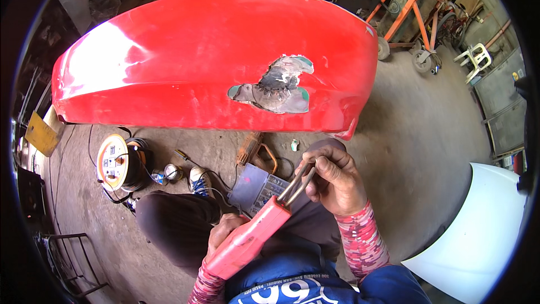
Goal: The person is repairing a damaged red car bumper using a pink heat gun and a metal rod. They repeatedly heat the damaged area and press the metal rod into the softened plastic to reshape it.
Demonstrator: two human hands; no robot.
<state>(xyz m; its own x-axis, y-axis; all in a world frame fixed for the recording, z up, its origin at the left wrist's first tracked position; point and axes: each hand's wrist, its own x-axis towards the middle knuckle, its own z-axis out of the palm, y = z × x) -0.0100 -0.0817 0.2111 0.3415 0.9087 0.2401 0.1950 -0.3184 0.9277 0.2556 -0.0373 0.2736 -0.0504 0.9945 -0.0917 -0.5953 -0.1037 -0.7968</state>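
Observation:
My left hand (225,232) is wrapped round the body of a red hot stapler (250,239), which points up and to the right across my lap. Two metal prongs stick out of its front end. At their tips my right hand (339,180) is closed in a pinch, thumb against fingers; anything small between them is too hard to make out. Beyond my knees lies a big red bumper (185,50) with a broken, patched area (275,90) right of its middle. Small metal pieces line that crack. An open compartment case (269,194) with small parts sits between my legs.
A cable reel (114,161) stands at the left, beside small cans (173,172). An orange heat gun (249,149) with a cord lies under the bumper. Cords cross the floor. A white panel (472,231) is at the right, an orange trolley (419,11) at the back right.

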